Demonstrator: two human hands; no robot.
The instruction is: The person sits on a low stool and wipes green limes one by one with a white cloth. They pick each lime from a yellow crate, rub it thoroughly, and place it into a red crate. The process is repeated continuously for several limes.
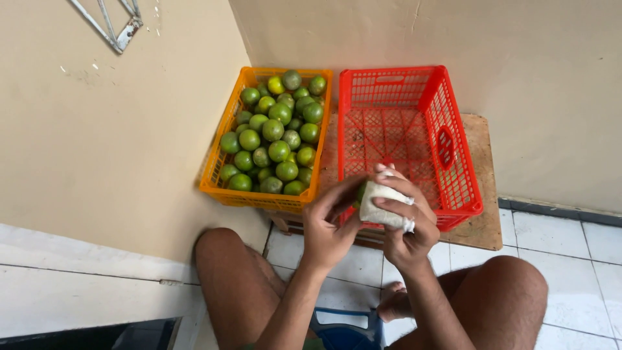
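My left hand [327,223] and my right hand [405,217] meet in front of me, just before the near rim of a red plastic crate [447,139]. Between them is a green lime [360,192], mostly hidden; only a sliver of it shows. My left hand grips the lime from the left side. A white cloth [383,209] is wrapped over the fruit, and my right hand presses it on. An orange plastic crate [220,185] to the left is full of several green limes [278,129]. The red crate shows nothing inside.
Both crates rest on a low wooden board [483,162] pushed into a corner of beige walls. My bare knees [223,249] frame the view over a white tiled floor [570,243]. A blue plastic stool [343,327] is under me. A metal bracket [116,26] hangs on the left wall.
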